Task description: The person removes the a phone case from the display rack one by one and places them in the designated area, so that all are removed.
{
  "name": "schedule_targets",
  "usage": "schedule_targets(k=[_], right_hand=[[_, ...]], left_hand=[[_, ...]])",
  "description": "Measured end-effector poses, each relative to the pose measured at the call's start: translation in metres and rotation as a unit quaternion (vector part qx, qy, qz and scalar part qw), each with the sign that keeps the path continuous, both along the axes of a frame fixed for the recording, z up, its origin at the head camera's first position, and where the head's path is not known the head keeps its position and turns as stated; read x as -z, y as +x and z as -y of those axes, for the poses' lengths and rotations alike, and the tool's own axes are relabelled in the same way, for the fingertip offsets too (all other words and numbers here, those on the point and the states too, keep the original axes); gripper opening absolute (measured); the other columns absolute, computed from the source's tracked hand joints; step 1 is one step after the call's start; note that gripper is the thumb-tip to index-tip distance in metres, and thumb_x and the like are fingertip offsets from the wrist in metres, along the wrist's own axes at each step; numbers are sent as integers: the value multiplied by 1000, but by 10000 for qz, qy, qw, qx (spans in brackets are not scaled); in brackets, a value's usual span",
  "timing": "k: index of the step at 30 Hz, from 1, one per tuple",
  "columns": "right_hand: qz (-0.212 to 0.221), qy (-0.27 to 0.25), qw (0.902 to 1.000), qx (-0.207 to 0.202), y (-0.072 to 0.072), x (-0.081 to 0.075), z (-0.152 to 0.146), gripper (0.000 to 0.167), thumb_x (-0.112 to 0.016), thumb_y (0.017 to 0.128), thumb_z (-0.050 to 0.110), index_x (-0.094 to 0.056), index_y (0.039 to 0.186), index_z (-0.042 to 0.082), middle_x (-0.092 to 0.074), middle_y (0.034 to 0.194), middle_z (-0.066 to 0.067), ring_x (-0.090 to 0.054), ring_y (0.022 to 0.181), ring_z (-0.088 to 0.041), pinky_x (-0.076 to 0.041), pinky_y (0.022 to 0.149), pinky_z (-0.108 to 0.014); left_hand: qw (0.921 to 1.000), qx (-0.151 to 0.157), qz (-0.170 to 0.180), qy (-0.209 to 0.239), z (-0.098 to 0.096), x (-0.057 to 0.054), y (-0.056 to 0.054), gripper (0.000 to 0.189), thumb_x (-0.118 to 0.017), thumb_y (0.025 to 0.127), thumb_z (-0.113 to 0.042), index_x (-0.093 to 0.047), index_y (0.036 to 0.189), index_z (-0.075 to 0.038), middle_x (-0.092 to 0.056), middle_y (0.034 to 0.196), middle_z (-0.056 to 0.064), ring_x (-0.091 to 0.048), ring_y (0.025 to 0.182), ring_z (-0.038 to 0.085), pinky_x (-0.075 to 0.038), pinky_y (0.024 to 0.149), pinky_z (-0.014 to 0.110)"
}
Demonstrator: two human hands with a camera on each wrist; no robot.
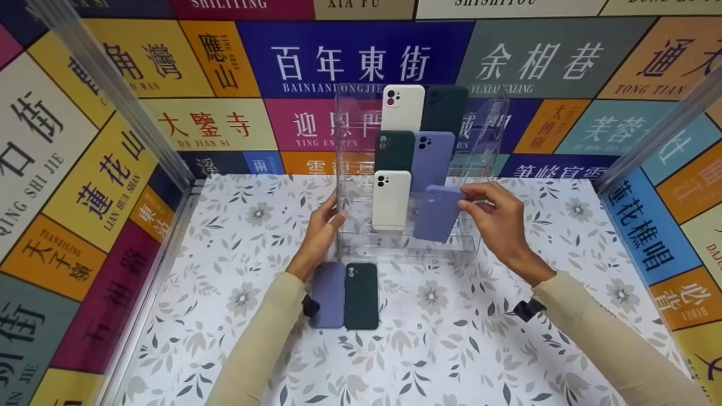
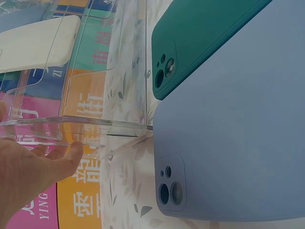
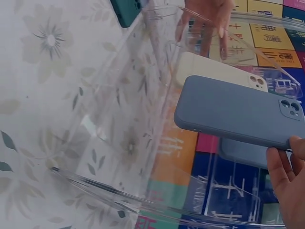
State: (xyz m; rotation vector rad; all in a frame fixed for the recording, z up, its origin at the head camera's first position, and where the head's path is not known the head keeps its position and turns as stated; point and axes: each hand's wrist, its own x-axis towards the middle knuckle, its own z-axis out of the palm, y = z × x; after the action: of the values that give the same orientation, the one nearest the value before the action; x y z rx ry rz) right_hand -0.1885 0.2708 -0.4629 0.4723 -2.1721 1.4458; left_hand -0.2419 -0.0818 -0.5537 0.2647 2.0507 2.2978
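Observation:
My right hand (image 1: 499, 217) pinches a lavender phone case (image 1: 439, 214) near its top right corner. The case tilts over the lower right of a clear stepped display stand (image 1: 350, 248), camera cutout at the top. Beside it stands a white phone case (image 1: 391, 197). Higher steps bear a dark green case (image 1: 393, 149), another lavender case (image 1: 433, 152), another white case (image 1: 403, 107) and a dark green one (image 1: 448, 104). My left hand (image 1: 318, 231) grips the stand's left side panel; in the left wrist view its fingers (image 2: 75, 155) lie along the panel edge.
On the floral tabletop (image 1: 428, 349), in front of the stand, lie a lavender case (image 1: 327, 299) and a dark green case (image 1: 361, 296), side by side near my left forearm. Colourful lettered panels (image 1: 361, 56) rise behind the stand and at both sides.

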Motion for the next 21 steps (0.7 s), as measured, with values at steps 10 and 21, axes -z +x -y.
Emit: schedule_targets(k=[10,21], right_hand=[[241,-112,9996,-109,12,23,1,26,-79,93,-13,-80,118,-3,-74,109,-19,-73,100,-14,-62,86,-24],[884,-85,9959,-174,27,48,6,29,-79,93,-13,-81,119,0,-77,111,-15,-75,97,-18,-63,85,-27]], left_hand=[[10000,-13,-27,9,0,0,1,70,-59,104,4,-35,170,0,-45,170,22,-51,151,41,-44,120,46],[10000,56,-26,-28,1,0,0,70,-58,106,3,-33,171,-2,-45,171,21,-51,150,39,-43,121,49]])
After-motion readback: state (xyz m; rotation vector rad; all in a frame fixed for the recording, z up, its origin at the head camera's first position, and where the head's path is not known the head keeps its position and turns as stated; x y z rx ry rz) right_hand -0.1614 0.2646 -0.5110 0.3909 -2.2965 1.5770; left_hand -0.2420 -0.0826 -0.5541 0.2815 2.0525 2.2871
